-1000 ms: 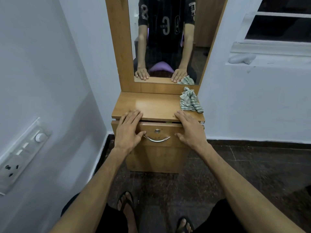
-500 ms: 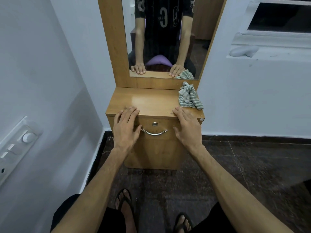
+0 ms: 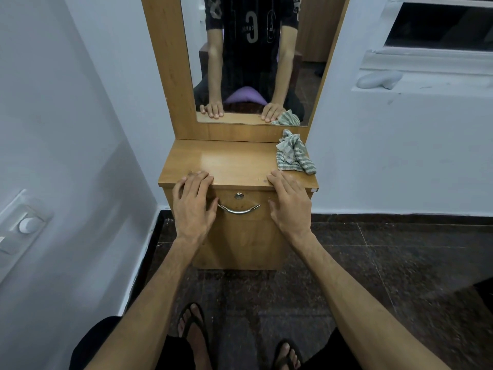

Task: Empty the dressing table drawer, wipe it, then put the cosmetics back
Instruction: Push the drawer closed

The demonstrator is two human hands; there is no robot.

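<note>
A wooden dressing table with a tall mirror stands against the wall. Its drawer is closed, with a curved metal handle and a small lock above it. My left hand lies flat against the drawer front's left side, fingertips on the table's edge. My right hand lies flat on the right side in the same way. Neither hand holds anything. A striped green-and-white cloth lies crumpled on the table top's back right corner. No cosmetics are visible.
White walls close in on both sides, with a switch panel on the left wall. A window ledge holds a white object on the right. Dark tiled floor spreads around my sandalled feet.
The drawer, slightly out a second ago, now sits flush with the front. Both hands stayed flat on it and moved forward with it.
</note>
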